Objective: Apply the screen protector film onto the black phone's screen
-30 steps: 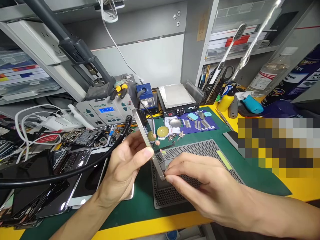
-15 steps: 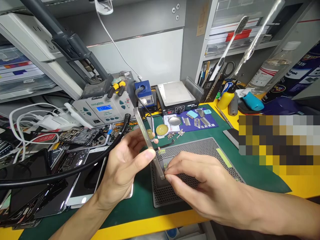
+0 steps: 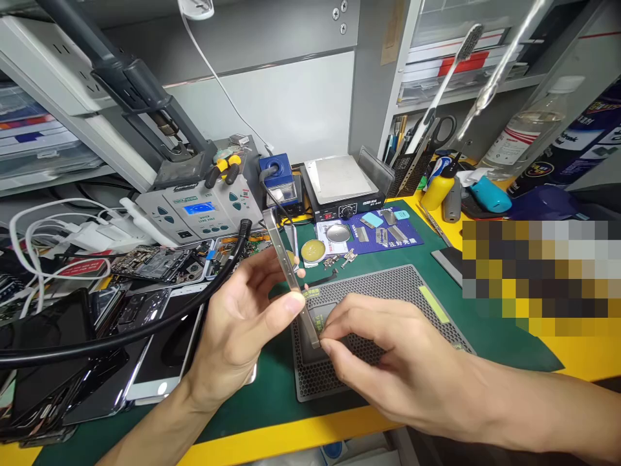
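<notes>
Rolled slightly since the earlier frame, our phone (image 3: 292, 278) now shows us more of its narrow metal side. We work over 1 green mat (image 3: 495, 330), with 1 perforated pad (image 3: 383, 285) on it. Our 2 hands meet in front of us: the left (image 3: 252, 310) grips the phone, thumb along its near edge, holding it tilted above the pad; the right (image 3: 388, 349) bends inward, thumb and forefinger meeting at the phone's lower end, though we cannot tell whether they grip anything. Beyond sit 1 yellow bottle (image 3: 438, 191) and 1 silver disc (image 3: 338, 233).
</notes>
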`<action>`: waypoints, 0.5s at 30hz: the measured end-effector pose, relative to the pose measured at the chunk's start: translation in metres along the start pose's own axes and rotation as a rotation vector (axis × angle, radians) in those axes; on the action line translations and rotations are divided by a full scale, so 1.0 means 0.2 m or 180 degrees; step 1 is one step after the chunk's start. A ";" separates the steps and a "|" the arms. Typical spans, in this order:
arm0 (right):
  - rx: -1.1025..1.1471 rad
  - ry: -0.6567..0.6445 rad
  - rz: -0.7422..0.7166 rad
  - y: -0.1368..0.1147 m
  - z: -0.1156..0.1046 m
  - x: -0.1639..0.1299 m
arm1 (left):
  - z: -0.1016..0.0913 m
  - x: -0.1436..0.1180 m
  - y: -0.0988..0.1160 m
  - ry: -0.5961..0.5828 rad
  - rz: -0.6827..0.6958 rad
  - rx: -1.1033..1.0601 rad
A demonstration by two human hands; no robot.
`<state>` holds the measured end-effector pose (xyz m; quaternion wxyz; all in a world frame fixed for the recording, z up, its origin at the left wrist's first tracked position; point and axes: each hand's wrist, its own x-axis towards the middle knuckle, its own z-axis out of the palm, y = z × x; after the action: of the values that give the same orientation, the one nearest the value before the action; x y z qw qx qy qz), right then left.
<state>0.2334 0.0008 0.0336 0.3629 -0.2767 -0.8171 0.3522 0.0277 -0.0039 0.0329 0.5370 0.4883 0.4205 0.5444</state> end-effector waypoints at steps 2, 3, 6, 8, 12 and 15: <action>-0.0005 -0.0047 0.0041 0.00 0.00 0.00 | 0.00 0.00 0.00 -0.0017 0.0004 0.0035; -0.0005 -0.0076 0.0055 0.00 0.00 0.00 | 0.00 0.00 -0.01 -0.0025 0.0003 0.0049; -0.0002 -0.0112 0.0082 0.00 0.00 0.01 | 0.00 0.00 -0.01 -0.0039 0.0008 0.0062; 0.0008 -0.0102 0.0091 -0.01 0.00 0.01 | -0.01 0.00 -0.02 -0.0044 0.0012 0.0060; 0.0004 -0.0119 0.0089 -0.01 -0.01 0.00 | 0.00 0.01 -0.02 -0.0051 0.0006 0.0059; 0.0009 -0.0155 0.0090 -0.01 -0.01 0.01 | 0.00 0.01 -0.02 -0.0036 -0.0006 0.0077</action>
<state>0.2337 0.0009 0.0364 0.3383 -0.2790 -0.8213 0.3650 0.0289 -0.0017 0.0300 0.5340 0.4974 0.4245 0.5360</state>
